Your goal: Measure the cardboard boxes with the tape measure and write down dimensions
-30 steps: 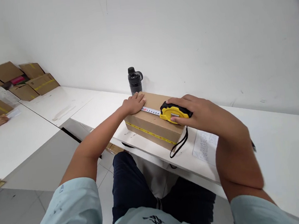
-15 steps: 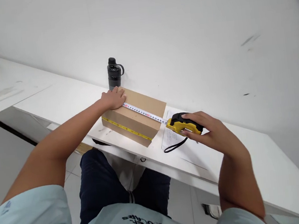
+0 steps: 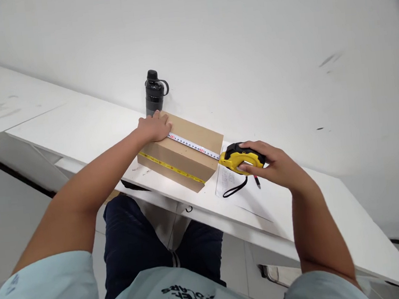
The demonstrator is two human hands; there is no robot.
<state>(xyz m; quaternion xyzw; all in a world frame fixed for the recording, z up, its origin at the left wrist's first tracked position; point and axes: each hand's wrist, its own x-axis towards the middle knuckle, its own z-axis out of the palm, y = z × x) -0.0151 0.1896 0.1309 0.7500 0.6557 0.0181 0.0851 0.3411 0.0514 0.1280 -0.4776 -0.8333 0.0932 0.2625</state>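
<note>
A brown cardboard box (image 3: 197,129) sits on the white table, with a yellow printed tape strip (image 3: 173,167) along its near side. My left hand (image 3: 154,126) lies on the box's left top with fingers spread, covering one end of a white measuring blade (image 3: 192,144). That blade runs across the top to the right edge, where it enters a yellow and black tape measure (image 3: 242,158). Closed around the case is my right hand (image 3: 272,163), fingers on top and thumb below. A black wrist strap (image 3: 235,191) hangs from the case.
Behind the box, near the wall, stands a black bottle (image 3: 154,95) with a loop handle. Paper with writing (image 3: 226,177) lies right of the box, and a pen (image 3: 257,182) shows below my right hand. The table's front edge (image 3: 237,235) runs above my legs.
The tape measure has moved left to the box's right edge, and less blade shows beyond it. The pen has come into sight. My left hand stays on the box; the view has shifted slightly.
</note>
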